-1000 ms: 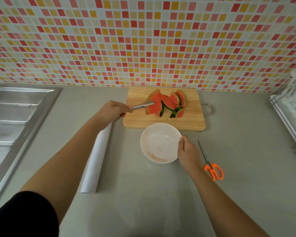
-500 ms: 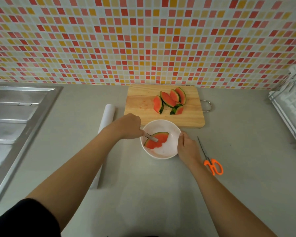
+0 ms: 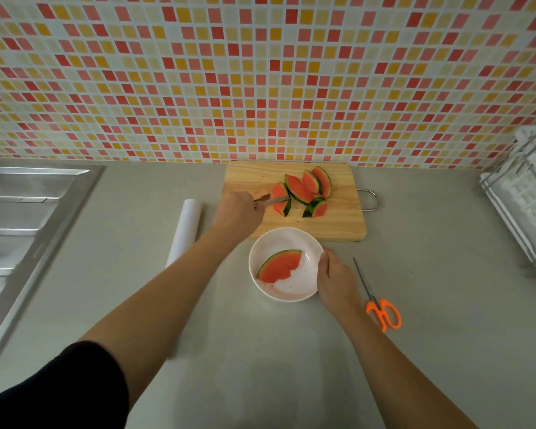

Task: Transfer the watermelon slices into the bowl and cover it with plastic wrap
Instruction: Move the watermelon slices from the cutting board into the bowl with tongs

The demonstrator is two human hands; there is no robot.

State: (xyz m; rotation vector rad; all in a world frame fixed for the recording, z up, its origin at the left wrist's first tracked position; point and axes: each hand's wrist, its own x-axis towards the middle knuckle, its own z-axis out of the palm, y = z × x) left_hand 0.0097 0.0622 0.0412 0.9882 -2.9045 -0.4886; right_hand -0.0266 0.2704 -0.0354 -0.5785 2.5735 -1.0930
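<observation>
Two hands: left hand point(image 3: 239, 212) grips metal tool point(image 3: 271, 200) at slice point(image 3: 279, 209); right hand point(image 3: 334, 277) holds bowl point(image 3: 291, 239) rim.

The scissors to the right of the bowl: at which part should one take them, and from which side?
Probably best by the orange handle loops of the scissors, coming from the near side. They lie flat and closed on the counter, loops toward the person, thin blades pointing away, so fingers meet the loops first.

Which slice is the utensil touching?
The leftmost slice on the cutting board; the left hand's metal utensil meets it, its neighbours lie further right.
</observation>
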